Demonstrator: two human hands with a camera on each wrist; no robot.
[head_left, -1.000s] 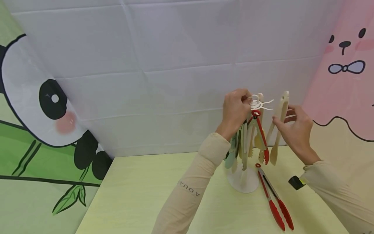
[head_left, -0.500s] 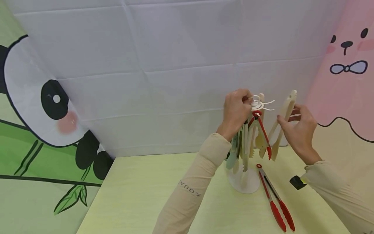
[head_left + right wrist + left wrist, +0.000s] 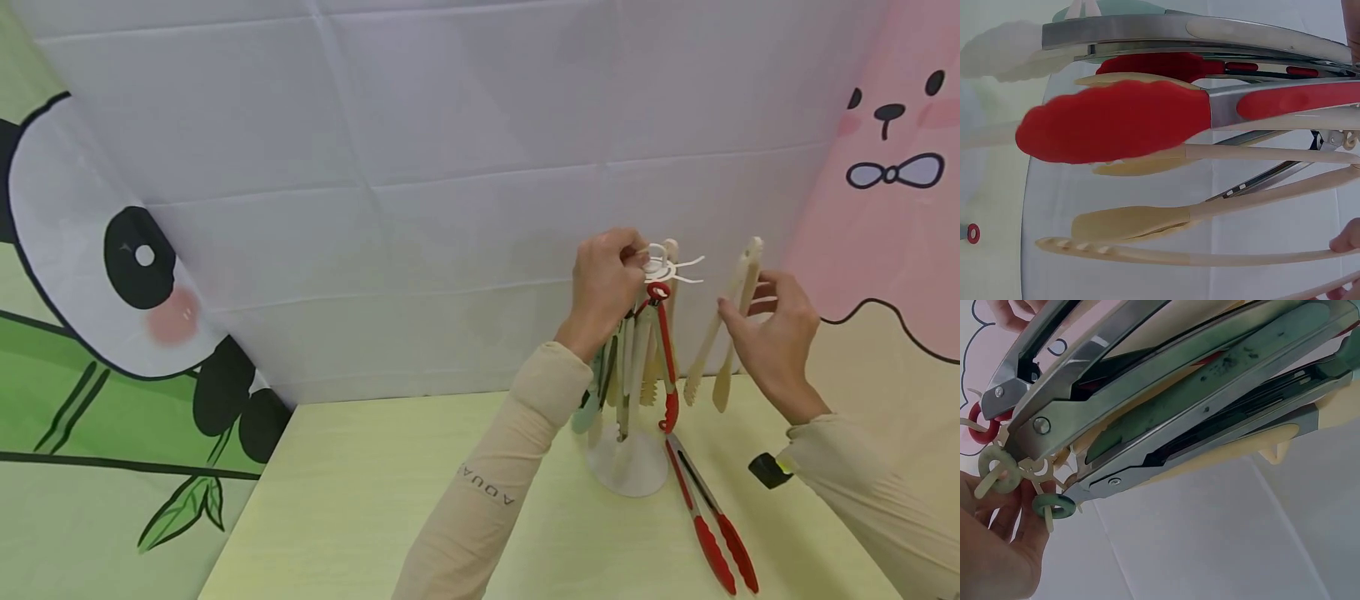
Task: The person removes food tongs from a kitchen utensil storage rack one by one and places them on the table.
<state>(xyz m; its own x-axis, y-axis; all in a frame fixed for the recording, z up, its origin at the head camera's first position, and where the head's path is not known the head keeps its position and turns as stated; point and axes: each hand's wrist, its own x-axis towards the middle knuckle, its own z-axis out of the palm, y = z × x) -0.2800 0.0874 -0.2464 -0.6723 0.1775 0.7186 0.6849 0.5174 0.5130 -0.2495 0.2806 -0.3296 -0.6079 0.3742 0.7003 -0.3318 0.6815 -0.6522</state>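
A white rack, with a round base (image 3: 628, 479) on the table, bears several hanging tongs. My left hand (image 3: 609, 279) pinches the top of the rack beside its white hooks (image 3: 663, 268). In my right hand (image 3: 780, 329), a pair of cream tongs (image 3: 750, 265) is pinched between thumb and fingers, upright and apart from the rack. Red-tipped tongs (image 3: 666, 358) hang on the rack's near side. In the left wrist view, metal tongs (image 3: 1116, 406) hang by loops, and a green ring (image 3: 1054, 506) sits on one hook near my fingers. The right wrist view shows one arm of the cream tongs (image 3: 1147, 256).
Another pair of red tongs (image 3: 701, 508) lies on the pale yellow table (image 3: 375, 483), before the rack's base. A white cloth (image 3: 450, 250) hangs behind. A small black object (image 3: 769, 471) shows by my right sleeve.
My right hand has moved a little to the right with the cream tongs, farther from the rack. The hanging red tongs have turned and look narrower. My left hand stays at the rack's top.
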